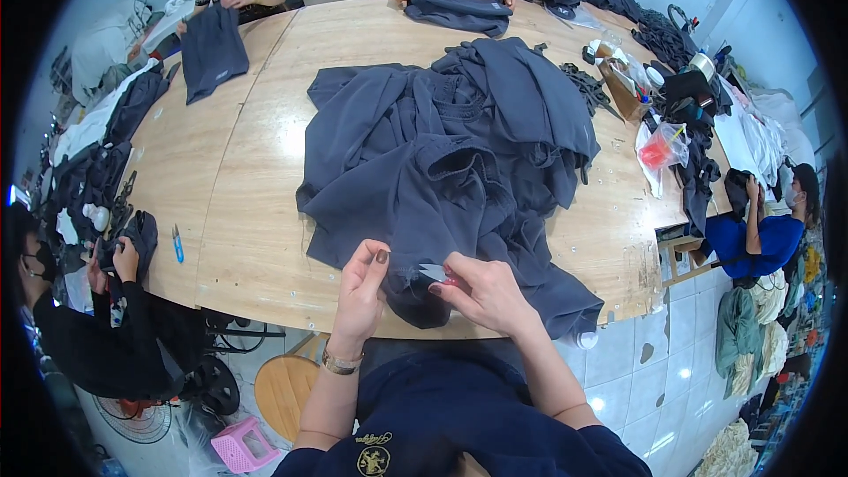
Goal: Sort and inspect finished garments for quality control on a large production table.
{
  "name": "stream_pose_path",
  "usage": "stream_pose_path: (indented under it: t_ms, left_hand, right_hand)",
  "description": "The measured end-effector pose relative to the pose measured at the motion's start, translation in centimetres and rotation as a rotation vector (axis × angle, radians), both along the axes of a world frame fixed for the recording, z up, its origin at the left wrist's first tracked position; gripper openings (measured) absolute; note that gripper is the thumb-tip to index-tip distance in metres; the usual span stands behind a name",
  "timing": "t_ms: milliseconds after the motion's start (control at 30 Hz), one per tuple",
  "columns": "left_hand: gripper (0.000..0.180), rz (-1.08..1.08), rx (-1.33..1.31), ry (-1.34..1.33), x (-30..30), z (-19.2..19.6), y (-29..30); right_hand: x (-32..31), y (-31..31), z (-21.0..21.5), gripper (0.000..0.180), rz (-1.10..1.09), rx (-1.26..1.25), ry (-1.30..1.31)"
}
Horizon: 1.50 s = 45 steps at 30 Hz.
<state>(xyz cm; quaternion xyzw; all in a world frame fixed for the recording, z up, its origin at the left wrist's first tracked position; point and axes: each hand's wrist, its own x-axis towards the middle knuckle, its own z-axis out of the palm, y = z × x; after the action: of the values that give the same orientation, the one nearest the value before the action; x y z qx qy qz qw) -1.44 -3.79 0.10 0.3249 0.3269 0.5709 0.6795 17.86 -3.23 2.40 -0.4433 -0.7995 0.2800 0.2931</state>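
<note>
Two hands: both mine, at the tabletop (256, 238) edge.
Left hand (362, 287): fingers pinched on dark garment (442, 177).
Right hand (486, 291): fingers closed around small snips (435, 273), blades touching the cloth.

The blades of the small snips (435, 273) are mostly hidden by the right hand (485, 290); the dark garment's (450, 168) trimmed spot is too small to be told.

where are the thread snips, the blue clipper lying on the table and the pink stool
thread snips (435, 273), head view, on the metal blades
blue clipper (177, 244), head view, on its blue handle
pink stool (243, 444), head view, on its top face
</note>
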Motion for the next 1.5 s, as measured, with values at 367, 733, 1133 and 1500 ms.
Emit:
stream_pose_path:
  t_ms: [367,733,1133,1500]
  left_hand:
    - [0.009,-0.035,0.002,0.008,0.1,-0.2,0.4]
    - [0.007,0.018,0.054,0.135,0.4,0.0,0.2]
    - [0.021,0.023,-0.017,0.099,0.3,0.3,0.5]
    - [0.022,-0.046,0.010,0.114,-0.1,0.6,0.9]
  right_hand:
    - [0.1,0.6,0.4,0.032,0.049,0.003,-0.014]
    - [-2.0,0.2,-0.1,0.025,-0.065,-0.079,0.491]
    - [-1.2,0.4,-0.6,0.020,0.067,-0.306,0.620]
    - [0.2,0.9,0.3,0.031,0.018,0.073,0.009]
